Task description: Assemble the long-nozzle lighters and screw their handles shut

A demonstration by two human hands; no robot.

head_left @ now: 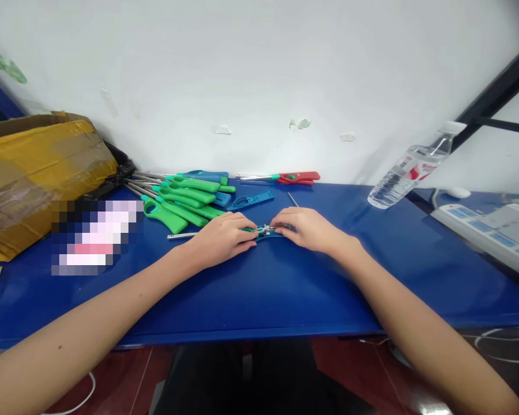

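Both hands close around an opened long-nosed lighter (pixel 266 231) lying on the blue table (pixel 259 294). Its blue casing and small inner parts show between my fingertips, and its metal barrel (pixel 180 236) sticks out to the left. My left hand (pixel 220 239) grips the lighter near the barrel end. The fingertips of my right hand (pixel 313 230) pinch the inner parts at the handle end; their exact shape is too small to tell. Behind the hands lies a separate blue casing half (pixel 254 200). A thin metal rod (pixel 293 199) rests just beyond my right hand.
Several green lighters (pixel 190 196) are piled at the left, with blue ones (pixel 207 174) behind. Red lighters (pixel 300 177) lie along the wall. A taped cardboard box (pixel 38 178) stands far left; a water bottle (pixel 409 170) and a power strip (pixel 488 230) are at the right.
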